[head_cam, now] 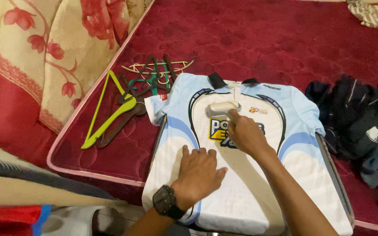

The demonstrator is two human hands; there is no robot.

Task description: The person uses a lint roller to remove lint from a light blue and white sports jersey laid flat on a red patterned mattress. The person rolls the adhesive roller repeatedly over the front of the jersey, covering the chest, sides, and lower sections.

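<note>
Presently mid-press — left hand (200, 168) flat, fingers spread on jersey (241, 175); right hand (246, 133) gripping small iron (222, 108) at chest — lower half untouched.

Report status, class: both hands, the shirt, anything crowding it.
Left hand flat on the white and light-blue shirt. Right hand grips a cream handheld iron on its chest. Hangers left, dark clothes pile right, both clear of the hands.

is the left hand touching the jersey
Touching: the head view shows the left hand pressed flat, fingers spread, on the white and light blue jersey.
</note>
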